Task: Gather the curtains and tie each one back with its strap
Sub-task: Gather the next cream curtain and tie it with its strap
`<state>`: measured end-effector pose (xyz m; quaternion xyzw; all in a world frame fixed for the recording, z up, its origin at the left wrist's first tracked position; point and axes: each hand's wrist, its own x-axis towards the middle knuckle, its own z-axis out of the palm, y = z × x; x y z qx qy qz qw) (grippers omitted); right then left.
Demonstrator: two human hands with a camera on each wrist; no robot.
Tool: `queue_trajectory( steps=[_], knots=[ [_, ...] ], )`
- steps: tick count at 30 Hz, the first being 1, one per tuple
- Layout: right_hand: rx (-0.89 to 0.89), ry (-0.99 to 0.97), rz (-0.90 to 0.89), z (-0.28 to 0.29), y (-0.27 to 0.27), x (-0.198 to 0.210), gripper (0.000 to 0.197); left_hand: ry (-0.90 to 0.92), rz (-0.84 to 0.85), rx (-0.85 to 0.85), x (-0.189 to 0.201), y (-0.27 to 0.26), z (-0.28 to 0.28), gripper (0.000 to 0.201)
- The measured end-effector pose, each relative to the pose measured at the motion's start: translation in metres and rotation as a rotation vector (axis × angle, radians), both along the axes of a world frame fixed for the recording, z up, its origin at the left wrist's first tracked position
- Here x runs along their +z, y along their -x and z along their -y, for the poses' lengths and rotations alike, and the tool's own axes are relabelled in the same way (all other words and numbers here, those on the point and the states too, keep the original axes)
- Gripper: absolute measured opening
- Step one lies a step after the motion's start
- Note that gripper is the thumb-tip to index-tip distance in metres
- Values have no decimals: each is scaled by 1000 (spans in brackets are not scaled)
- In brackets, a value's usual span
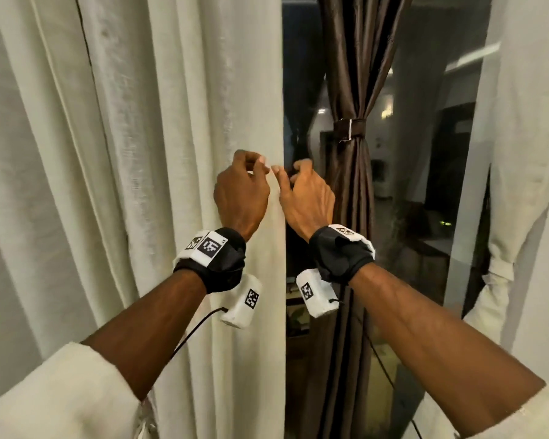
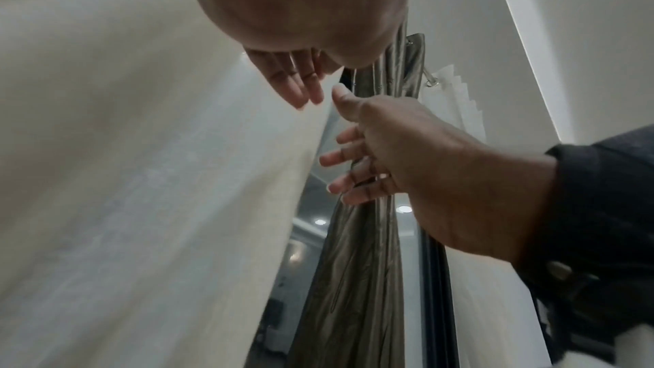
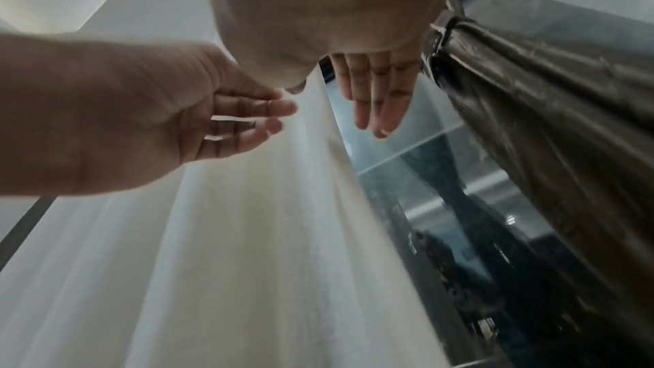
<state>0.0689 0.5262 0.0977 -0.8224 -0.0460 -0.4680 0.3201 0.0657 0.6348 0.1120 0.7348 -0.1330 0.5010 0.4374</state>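
Hanging loose in long folds, the cream curtain has its free vertical edge running right between the two hands, which meet at about the same height. The left hand lies against the cloth just inside that edge, fingers loosely bent with the thumb near the hem; whether it actually pinches fabric cannot be told. The right hand sits just past the edge, over the dark window glass, its fingers relaxed and spread, closed on nothing; its thumb tip is close to the left thumb. Beyond the right hand, on its outer side, the brown curtain hangs already gathered into a tight column, cinched above hand height by its brown strap. Between the cream edge and that brown bundle is a narrow strip of open glass, where the right-hand fingers hang. Farther out on the right, another cream curtain is gathered against the wall. To the left of the left hand, the cream cloth spreads wide and untied.
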Motion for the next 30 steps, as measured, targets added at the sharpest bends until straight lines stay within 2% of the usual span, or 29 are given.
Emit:
queue_trajectory(
  steps=[3,5,7,10,12,15,17,20,23,27,30],
  knots=[
    [-59,-79,-209,-26,-3,-20,60,73,39,92,-24,6,-31,24],
    [-79,-93,-291,-37,-6,-33,53,111,70,161,-42,7,-45,38],
    [-58,-86,-302,-49,-6,-44,41,128,66,228,-57,2,-55,53],
    [-7,-52,-294,-67,-7,-54,31,160,-26,249,-70,-6,-65,63],
    [-9,-75,-282,-70,-7,-54,26,138,-156,158,-74,-8,-67,57],
    [-97,-286,-230,-59,-6,-57,22,35,-274,102,-81,-11,-68,25],
    [-93,-299,-169,-59,-4,-64,21,-31,-288,52,-86,-16,-66,29],
    [81,-92,-157,-65,-1,-76,24,-113,-293,-84,-93,-25,-54,30],
    [-5,-223,-133,-51,-5,-72,23,-88,-323,-190,-100,-36,-41,37],
    [145,-50,-181,-52,-5,-82,19,-22,-383,-245,-114,-38,-35,21],
    [189,-135,-215,-50,-3,-84,33,-31,-353,-266,-116,-22,-37,21]
  ],
)
